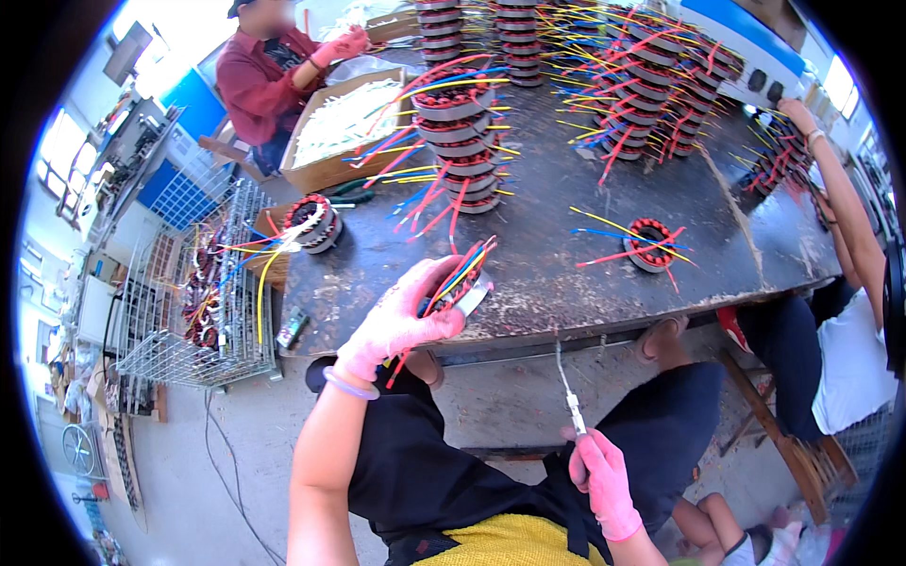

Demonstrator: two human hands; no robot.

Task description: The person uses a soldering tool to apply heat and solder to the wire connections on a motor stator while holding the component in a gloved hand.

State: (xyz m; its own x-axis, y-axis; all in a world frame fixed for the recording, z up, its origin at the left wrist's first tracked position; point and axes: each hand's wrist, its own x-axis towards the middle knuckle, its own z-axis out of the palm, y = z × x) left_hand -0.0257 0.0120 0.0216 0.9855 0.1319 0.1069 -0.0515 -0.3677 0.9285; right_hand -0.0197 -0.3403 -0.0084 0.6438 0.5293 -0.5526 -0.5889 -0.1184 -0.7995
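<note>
My left hand (pixel 408 316), in a pink glove, grips a motor stator (pixel 467 294) at the table's front edge. Red, blue and yellow wires rise from that stator, and a red wire end hangs below the palm. Over my lap, my right hand (pixel 602 476), also in pink, is closed on a slim white stick-like piece (pixel 575 413). From its tip a thin pale strand runs up toward the table edge; its exact kind I cannot make out. Beyond my left hand stands a stack of stators (pixel 460 141). A single stator (pixel 651 247) lies on the table to the right.
The dark worn table (pixel 547 189) carries more stator stacks (pixel 642 90) and another stator (pixel 313 224) at left. A cardboard box (pixel 349 127) holds white strips. A wire basket (pixel 193 292) stands left. One co-worker (pixel 269 75) sits across; another's arm (pixel 840 189) reaches in at right.
</note>
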